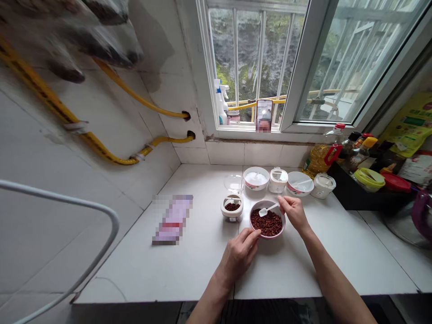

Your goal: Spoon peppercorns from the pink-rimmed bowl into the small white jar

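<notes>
My left hand (238,253) pinches the near left rim of a white bowl with a pink edge (284,225). The bowl stands on the counter and holds reddish-brown dried grains (268,224) that look like Sichuan peppercorns. Between the fingertips of my right hand (294,213) is the handle of a small white spoon (269,208). Its scoop is over the grains; whether it touches them I cannot tell. Just left of the bowl, a small jar (231,216) contains more of the same dark grains.
Behind the bowl stand two bowls (256,179) (300,183), one with white powder, and two small lidded jars (278,180) (324,186). A clear lid (233,183) lies nearby. An oil bottle (322,155) stands back right. A blurred purple packet (173,219) lies left.
</notes>
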Demonstrator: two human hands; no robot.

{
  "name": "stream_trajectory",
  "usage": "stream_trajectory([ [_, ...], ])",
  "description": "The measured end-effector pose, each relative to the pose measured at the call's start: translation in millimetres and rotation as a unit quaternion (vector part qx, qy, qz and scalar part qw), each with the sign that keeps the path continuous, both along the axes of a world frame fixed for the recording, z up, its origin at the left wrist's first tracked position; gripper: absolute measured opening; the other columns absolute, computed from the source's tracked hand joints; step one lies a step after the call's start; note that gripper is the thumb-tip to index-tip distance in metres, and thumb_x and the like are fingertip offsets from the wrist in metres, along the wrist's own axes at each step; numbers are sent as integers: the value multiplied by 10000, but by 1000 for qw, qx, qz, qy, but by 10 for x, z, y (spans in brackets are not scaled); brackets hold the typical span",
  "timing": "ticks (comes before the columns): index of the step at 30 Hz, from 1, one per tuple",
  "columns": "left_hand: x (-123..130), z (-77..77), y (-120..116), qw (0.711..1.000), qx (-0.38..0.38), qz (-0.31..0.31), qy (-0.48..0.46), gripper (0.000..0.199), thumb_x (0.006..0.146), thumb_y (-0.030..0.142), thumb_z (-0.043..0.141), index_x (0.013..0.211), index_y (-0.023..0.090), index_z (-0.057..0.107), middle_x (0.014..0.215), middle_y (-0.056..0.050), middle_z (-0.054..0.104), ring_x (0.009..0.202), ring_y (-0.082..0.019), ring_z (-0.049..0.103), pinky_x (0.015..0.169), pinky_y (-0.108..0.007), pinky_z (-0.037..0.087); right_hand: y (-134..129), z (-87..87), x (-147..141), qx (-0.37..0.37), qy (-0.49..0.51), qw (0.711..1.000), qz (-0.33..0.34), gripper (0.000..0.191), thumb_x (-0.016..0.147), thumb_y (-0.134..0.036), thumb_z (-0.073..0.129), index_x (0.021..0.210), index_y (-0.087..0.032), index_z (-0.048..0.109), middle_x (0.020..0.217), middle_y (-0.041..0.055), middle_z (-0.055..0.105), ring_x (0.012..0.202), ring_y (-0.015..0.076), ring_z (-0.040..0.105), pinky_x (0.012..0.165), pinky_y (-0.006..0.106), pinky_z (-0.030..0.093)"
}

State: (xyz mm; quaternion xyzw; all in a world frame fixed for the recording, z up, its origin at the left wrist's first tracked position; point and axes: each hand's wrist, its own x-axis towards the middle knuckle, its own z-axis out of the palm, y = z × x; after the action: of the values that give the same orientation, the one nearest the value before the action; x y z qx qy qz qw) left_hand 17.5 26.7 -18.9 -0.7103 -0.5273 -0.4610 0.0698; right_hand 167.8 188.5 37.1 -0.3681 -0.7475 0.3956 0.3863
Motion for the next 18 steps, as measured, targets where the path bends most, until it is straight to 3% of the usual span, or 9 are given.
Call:
stream_trajectory([
  [7,2,6,-2,1000,0,2,5,284,947,94,436,1181,168,578,934,-77,663,802,-157,676,695,-237,576,-74,-69,-122,185,-75,980,13,492,893,-426,470,477,-205,331,437,-45,367,500,112,372,722,297,375],
  [11,3,0,-3,1000,-10,-8,-5,301,939,75,439,1193,163,574,949,-78,664,821,-153,678,699,-225,580,-90,-81,-143,173,-82,981,26,491,908,-418,448,485,-206,316,435,-51,350,490,108,366,713,289,370],
  [18,3,3,-9,1000,-11,-3,-5,302,941,89,453,1201,172,581,955,-74,666,839,-158,683,706,-230,589,-54,-10,-48,136,-66,988,-6,495,907,-410,451,469,-206,346,455,-38,382,487,107,373,612,268,349],
])
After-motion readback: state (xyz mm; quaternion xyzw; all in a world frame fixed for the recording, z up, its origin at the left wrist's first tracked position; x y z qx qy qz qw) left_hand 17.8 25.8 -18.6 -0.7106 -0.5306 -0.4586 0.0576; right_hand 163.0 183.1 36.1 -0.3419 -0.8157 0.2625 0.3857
